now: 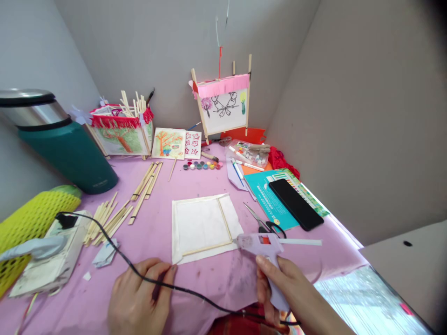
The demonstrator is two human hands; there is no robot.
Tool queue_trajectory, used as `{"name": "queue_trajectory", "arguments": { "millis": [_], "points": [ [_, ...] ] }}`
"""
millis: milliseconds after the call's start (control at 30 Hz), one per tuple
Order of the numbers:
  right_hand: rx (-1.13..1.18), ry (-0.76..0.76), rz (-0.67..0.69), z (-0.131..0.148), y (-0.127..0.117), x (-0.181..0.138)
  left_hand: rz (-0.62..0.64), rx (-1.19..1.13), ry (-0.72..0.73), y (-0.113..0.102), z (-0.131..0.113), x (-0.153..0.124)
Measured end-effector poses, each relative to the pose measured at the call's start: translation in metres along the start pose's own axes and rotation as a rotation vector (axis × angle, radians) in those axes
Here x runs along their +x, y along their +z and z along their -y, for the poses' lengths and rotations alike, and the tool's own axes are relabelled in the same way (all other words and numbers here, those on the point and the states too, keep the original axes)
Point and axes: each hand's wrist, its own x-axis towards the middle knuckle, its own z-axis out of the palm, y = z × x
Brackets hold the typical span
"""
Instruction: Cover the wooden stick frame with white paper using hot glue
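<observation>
Beyond left hand, stick-framed paper near curled fingertips, pinch unclear, right hand wrapped round glue gun

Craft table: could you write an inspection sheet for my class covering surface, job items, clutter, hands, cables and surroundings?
Surface: purple tablecloth, dark smudges near the glue gun.
Job items: glue gun pointing at the stick frame's near-right corner; white sheet beneath the frame.
Clutter: bottle, loose sticks, scissors, phone on a book.
Hands: right hand grips the glue gun; left hand at the sheet's near-left corner, hold unclear.
Cables: black cord from the power strip crosses before the left hand.
Surroundings: grey walls.
</observation>
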Motion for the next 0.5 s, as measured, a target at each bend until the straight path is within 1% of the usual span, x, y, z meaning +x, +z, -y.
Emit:
{"name": "queue_trajectory", "arguments": {
  "millis": [167,400,500],
  "points": [
    [-0.049,0.003,0.035,-0.002,-0.001,0.0,-0.014,0.0,0.009,0.0,0.0,0.0],
    [-0.076,0.029,0.042,-0.011,-0.002,-0.001,-0.009,-0.001,-0.001,0.0,-0.001,0.0],
    [-0.09,0.025,0.052,-0.009,-0.004,-0.005,-0.02,-0.008,-0.019,-0.001,-0.001,-0.001]
  ]
}}
